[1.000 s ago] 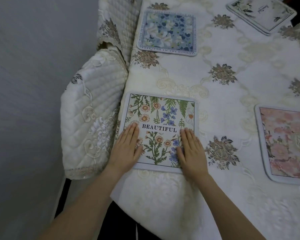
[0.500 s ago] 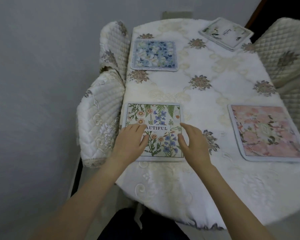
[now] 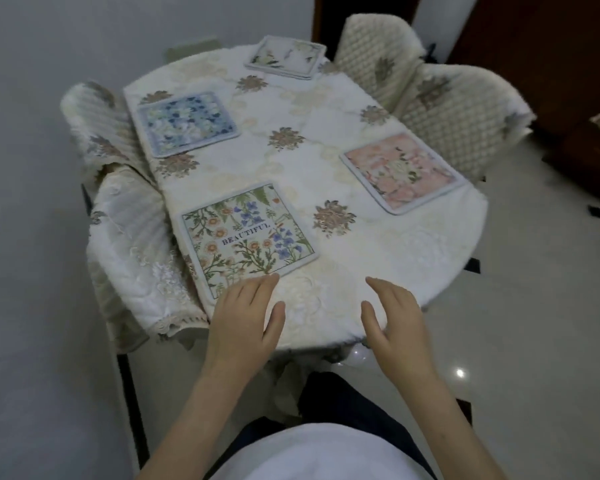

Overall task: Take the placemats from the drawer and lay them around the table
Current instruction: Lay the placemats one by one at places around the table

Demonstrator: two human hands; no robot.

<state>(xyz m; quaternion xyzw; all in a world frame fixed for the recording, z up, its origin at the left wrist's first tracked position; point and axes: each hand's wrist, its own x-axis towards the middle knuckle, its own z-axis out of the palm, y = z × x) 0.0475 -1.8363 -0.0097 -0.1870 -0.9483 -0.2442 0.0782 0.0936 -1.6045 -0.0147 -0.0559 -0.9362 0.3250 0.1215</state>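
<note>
Both hands off the mat now, pulled back to the table's (image 3: 430,237) near edge since a moment ago. Four placemats down: "BEAUTIFUL" wildflower placemat (image 3: 246,237) at the near left edge, blue placemat (image 3: 186,123) at the far left edge, pink placemat (image 3: 402,171) at the right edge, pale placemat (image 3: 286,57) at the far end. Left hand (image 3: 245,317) flat and relaxed, fingertips right at the wildflower mat's near edge, holding nothing. Right hand (image 3: 392,317) loosely spread, empty too.

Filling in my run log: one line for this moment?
mats laid: four | left hand: open, by BEAUTIFUL mat | right hand: open, holding nothing
</note>
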